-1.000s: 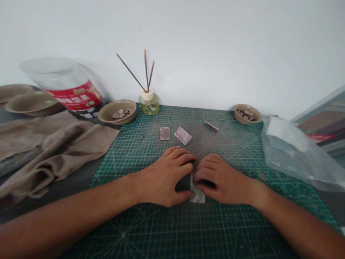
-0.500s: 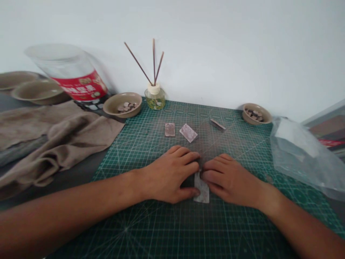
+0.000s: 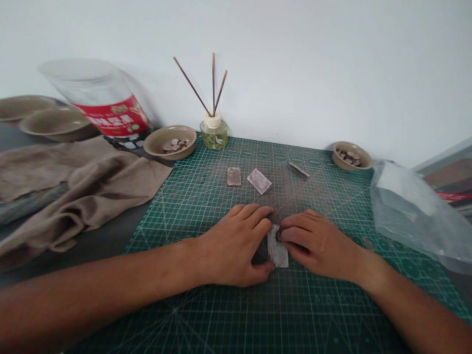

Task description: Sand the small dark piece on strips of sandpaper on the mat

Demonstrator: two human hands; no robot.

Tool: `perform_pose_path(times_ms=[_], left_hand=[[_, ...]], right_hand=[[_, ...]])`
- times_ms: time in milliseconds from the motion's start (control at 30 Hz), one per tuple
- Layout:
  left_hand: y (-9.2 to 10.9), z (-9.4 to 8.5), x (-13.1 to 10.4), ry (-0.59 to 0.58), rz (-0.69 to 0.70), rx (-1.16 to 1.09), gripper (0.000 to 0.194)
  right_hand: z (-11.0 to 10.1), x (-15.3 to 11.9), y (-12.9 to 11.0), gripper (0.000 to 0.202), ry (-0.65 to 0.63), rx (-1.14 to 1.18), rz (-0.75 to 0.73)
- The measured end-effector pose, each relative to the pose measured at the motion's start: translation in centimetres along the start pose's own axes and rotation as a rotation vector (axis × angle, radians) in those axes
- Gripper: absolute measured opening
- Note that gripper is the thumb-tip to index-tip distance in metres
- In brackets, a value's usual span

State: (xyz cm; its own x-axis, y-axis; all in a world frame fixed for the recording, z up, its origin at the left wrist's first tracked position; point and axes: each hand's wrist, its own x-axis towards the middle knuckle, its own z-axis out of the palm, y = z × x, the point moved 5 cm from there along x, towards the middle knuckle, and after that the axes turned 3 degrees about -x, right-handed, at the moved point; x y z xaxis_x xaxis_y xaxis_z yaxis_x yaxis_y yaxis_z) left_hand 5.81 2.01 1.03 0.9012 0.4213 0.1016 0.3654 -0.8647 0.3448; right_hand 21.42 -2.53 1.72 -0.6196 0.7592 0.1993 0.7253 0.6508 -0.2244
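A worn grey rectangle that looks like sandpaper [image 3: 279, 255] lies on the green cutting mat [image 3: 236, 319]. My left hand [image 3: 239, 241] holds it down, thumb at its near left corner and fingertips by its far edge. Over its right side, my right hand [image 3: 313, 241] is closed in a pinch. A small dark piece [image 3: 278, 236] shows at those fingertips, mostly hidden by them. Farther back on the mat lie a brownish square [image 3: 233, 176], a pale, powdery rectangle [image 3: 259, 181] and a thin bar [image 3: 298, 170].
A bowl of small chips [image 3: 169, 142] stands back left, another bowl [image 3: 352, 156] back right. Behind are a reed diffuser [image 3: 214, 132] and a red-labelled jar [image 3: 110, 113]. Brown cloth [image 3: 110, 182] lies left, a clear plastic bag [image 3: 413, 211] right. Dust greys the mat's middle.
The right fingertips have moved slightly down and right on the sandpaper, baring its far end. The left thumb has slid down to its near corner. The view has shifted slightly.
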Motion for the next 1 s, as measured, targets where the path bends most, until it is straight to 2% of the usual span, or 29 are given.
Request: perform_pose_path(times_ms=[200,400,533,700,867,1000], left_hand=[[-0.6,-0.1,0.3,0.034,-0.045,-0.050,0.051],[-0.7,-0.3,0.3,0.040,-0.083,-0.076,0.048],[-0.8,-0.3,0.3,0.043,-0.080,-0.069,0.048],[-0.9,-0.2,0.2,0.029,-0.074,-0.062,0.051],[-0.8,-0.2,0.2,0.036,-0.058,-0.054,0.056],[-0.9,-0.1,0.2,0.026,-0.051,-0.045,0.054]], right_hand=[[0.8,0.5,-0.8,0.009,-0.019,0.021,0.001],[0.1,0.5,-0.5,0.010,-0.023,-0.001,0.042],[0.5,0.7,-0.9,0.008,-0.052,0.054,0.003],[0.3,1.1,0.3,0.007,-0.012,-0.050,0.083],[0.4,0.5,-0.4,0.008,-0.134,0.097,0.023],[0.6,1.1,-0.1,0.009,-0.076,0.015,0.079]])
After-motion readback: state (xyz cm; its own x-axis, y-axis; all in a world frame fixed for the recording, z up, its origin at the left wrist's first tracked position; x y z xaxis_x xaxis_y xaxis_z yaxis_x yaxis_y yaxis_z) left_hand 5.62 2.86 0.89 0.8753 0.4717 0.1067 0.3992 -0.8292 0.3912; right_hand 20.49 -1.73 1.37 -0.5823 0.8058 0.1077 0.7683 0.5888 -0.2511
